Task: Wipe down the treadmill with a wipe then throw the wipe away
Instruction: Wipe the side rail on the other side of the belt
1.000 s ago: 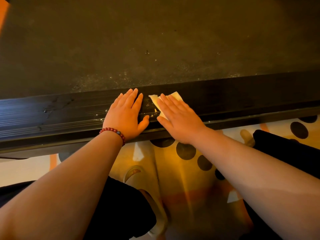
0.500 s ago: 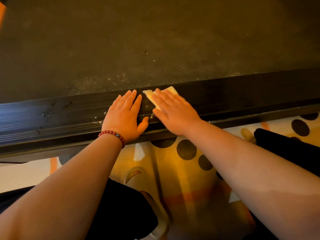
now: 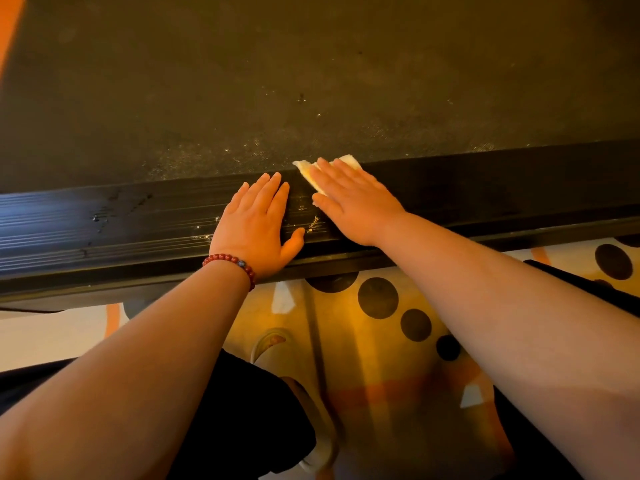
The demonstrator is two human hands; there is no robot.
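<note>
- L hand (image 3: 254, 225) lay flat on treadmill side rail (image 3: 104, 223), fingers straight, holding nothing.
- Crumbs (image 3: 313, 223) sat btwn the hands, just L of wipe (image 3: 349, 161).
- R hand (image 3: 353, 202) pressed wipe to rail w/ straight fingers; wipe's edge poked past fingertips toward belt (image 3: 311, 81).
- Rail ran L–R; next stroke prob. leftward, R hand nearer.

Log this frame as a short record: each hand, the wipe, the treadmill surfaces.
left hand: flat on rail, empty, bracelet at wrist
right hand: flat, pressing wipe onto rail's far edge
wipe: pale, mostly under the hand
rail: ribbed, crumbs between the hands
belt: speckled with dust near rail
</note>
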